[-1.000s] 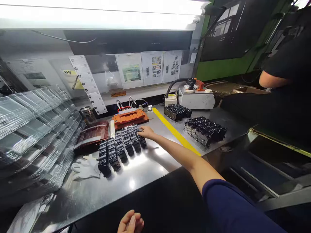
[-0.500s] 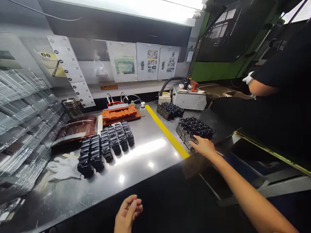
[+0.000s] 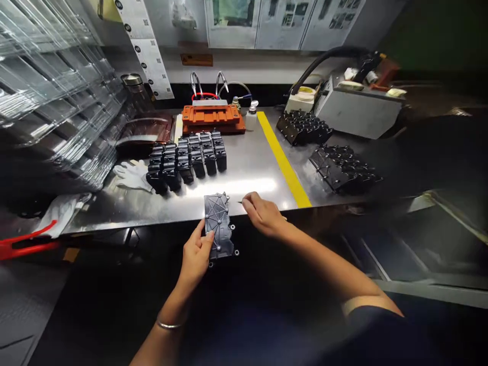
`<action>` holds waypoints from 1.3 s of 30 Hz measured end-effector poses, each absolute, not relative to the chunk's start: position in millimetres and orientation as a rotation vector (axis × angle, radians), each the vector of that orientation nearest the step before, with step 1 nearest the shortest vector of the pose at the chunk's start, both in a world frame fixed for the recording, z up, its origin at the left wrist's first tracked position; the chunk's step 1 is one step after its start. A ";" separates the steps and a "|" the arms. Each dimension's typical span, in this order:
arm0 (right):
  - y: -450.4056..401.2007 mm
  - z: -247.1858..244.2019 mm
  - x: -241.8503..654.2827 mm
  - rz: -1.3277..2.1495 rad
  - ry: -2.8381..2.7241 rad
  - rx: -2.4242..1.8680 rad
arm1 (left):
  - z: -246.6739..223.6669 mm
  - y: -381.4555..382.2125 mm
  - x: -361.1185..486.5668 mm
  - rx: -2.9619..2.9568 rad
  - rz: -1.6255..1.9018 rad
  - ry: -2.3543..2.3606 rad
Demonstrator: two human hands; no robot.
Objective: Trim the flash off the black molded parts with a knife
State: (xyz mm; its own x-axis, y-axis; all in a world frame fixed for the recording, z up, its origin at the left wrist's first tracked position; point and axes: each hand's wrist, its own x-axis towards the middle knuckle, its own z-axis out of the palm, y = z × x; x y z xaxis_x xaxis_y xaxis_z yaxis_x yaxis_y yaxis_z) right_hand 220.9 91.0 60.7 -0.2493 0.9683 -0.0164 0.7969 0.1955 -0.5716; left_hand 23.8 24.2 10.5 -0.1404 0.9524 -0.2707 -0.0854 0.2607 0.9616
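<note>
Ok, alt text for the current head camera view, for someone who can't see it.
A person's left hand holds a ribbed dark housing at the front of a metal workbench; beside it, the right hand grips a thin object. Behind, black housings stand in a row between a white glove and yellow tape.

In my head view, the left hand (image 3: 196,252) grasps a dark ribbed part (image 3: 217,218) by its left edge; the right hand (image 3: 266,216), near it, pinches a mostly hidden slim tool (image 3: 240,203). Beyond, on the worktop (image 3: 247,160), I see black parts (image 3: 185,161) lined up before an orange fixture (image 3: 211,117).
</note>
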 end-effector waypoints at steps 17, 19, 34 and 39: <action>131.6 24.3 188.1 0.106 -2.522 -1.498 | 1.3 -5.7 6.1 0.912 1.120 1.366; 135.0 25.2 189.9 0.111 -2.559 -1.417 | 0.8 -5.3 4.6 0.904 1.116 1.356; 122.7 26.9 205.6 0.164 -2.455 -1.296 | 3.5 -5.0 -2.8 0.861 1.097 1.304; 101.3 25.2 212.0 0.249 -2.510 -1.185 | 1.3 -6.3 -4.3 0.851 1.098 1.309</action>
